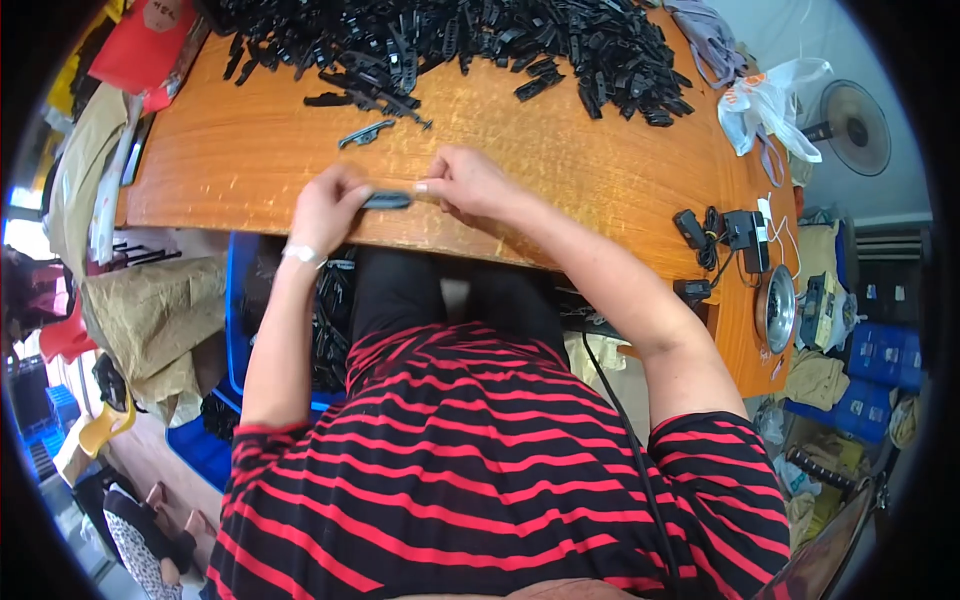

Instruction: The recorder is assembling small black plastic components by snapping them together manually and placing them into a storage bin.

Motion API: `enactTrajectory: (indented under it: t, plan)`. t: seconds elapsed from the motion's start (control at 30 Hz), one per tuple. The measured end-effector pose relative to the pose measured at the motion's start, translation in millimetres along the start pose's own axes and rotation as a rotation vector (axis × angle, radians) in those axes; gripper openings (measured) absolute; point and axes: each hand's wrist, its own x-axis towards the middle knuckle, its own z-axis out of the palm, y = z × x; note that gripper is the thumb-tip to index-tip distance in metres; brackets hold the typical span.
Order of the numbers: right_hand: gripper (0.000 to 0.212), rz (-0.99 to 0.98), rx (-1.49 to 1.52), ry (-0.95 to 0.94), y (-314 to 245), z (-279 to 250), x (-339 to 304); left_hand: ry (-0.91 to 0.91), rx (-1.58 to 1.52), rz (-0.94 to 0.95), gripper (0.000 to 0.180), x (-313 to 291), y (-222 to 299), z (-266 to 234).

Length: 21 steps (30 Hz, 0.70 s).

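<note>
A small dark grey, elongated plastic piece (387, 201) is held by one end in my left hand (325, 207), near the table's front edge. Thumb and fingers close on it; a white band circles that wrist. Close to the piece's other end, my right hand (466, 183) has its thumb and forefinger pinched together. Whether it touches the piece, or pinches something tiny, I cannot make out. Just beyond my left hand lies a similar grey piece (366, 133). A broad heap of black plastic pieces (450, 35) covers the table's far side.
The wooden table (560, 160) carries a black adapter with cables (741, 232) and a metal bowl (776, 309) at right. A white plastic bag (765, 108) sits at the far right corner, near a fan (850, 130). A blue bin (240, 300) with black pieces stands below, left.
</note>
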Motion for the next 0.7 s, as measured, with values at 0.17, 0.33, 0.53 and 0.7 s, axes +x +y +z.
enactTrajectory:
  t: [0.17,0.33,0.53,0.7]
  plan:
    - [0.020,0.043,-0.316,0.252,19,-60,-11,0.043,0.159,-0.143,0.013,-61,-48,-94]
    - [0.021,-0.092,-0.798,0.599,68,-111,31,0.274,0.126,0.031,0.019,-34,-43,-79]
    - [0.025,-0.072,-0.979,0.424,69,-120,47,0.331,0.307,0.189,0.023,26,5,-9]
    - [0.023,-0.171,-0.866,0.271,21,-68,15,0.358,0.481,0.317,0.022,50,12,11]
